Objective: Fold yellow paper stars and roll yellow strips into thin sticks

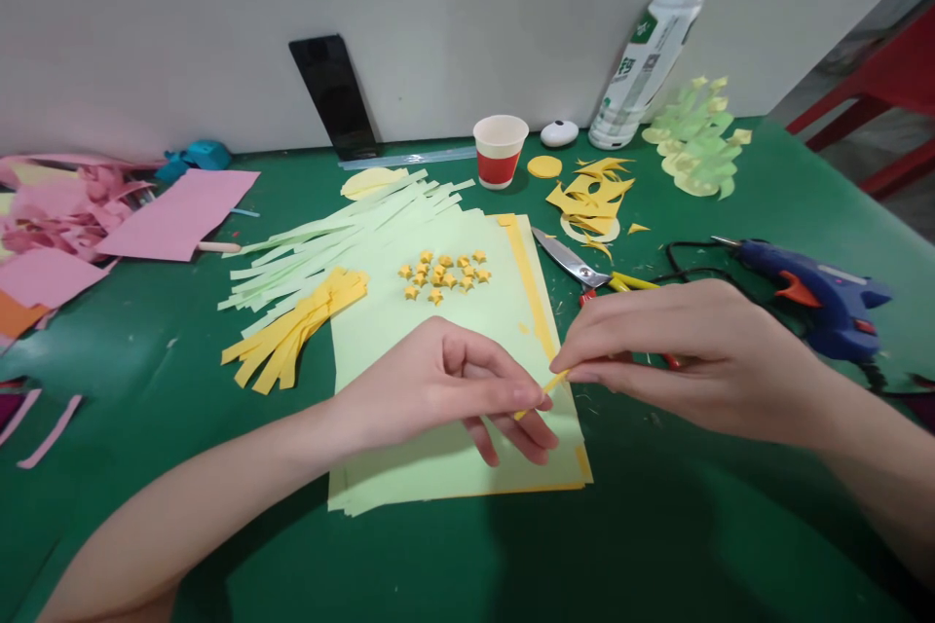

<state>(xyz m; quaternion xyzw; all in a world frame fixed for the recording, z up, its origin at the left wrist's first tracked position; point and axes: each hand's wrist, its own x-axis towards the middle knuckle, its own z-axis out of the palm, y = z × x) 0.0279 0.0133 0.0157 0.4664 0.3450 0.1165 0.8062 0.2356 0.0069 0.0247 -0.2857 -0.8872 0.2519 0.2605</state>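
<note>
Fingertips of both hands pinch one narrow yellow paper strip (556, 381): the left hand (445, 389) has it between thumb and forefinger, its other fingers loosely spread beneath, while the right hand (687, 360) nips the far end, its fingers drawn together. That strip is held above the right side of the pale green sheets (497, 311). Two grips, one toward each end, probably keep so thin a piece steady. Its long axis slants, from a near-left tip showing below the left thumb to a far-right end among the right fingertips. Small yellow stars (442, 274) sit on the sheets beyond the left hand, presumably out of the fingers' way. Loose yellow strips (299, 331) fan out at left, perhaps for easy reach; scissors (574, 258) lie beyond the right hand, blades toward far left.
</note>
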